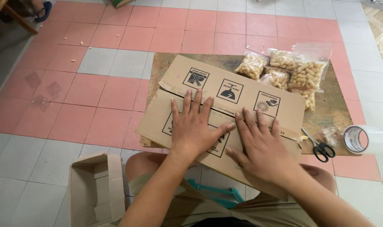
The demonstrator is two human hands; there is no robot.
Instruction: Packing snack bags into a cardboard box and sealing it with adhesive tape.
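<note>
A closed brown cardboard box [208, 84] with black printed symbols lies on a low wooden board [339, 105] in front of me. My left hand [193, 126] rests flat on the box's near flap, fingers spread. Beside it, my right hand [263, 145] also presses flat on the box top, fingers apart, near the seam between the two flaps. Neither hand holds anything.
Several clear bags of pale puffed snacks [284, 69] lie on the board's far right. Black-handled scissors [320, 147] and a roll of clear tape [362, 139] sit at the right. A small open cardboard carton [97, 189] stands on the tiled floor at lower left.
</note>
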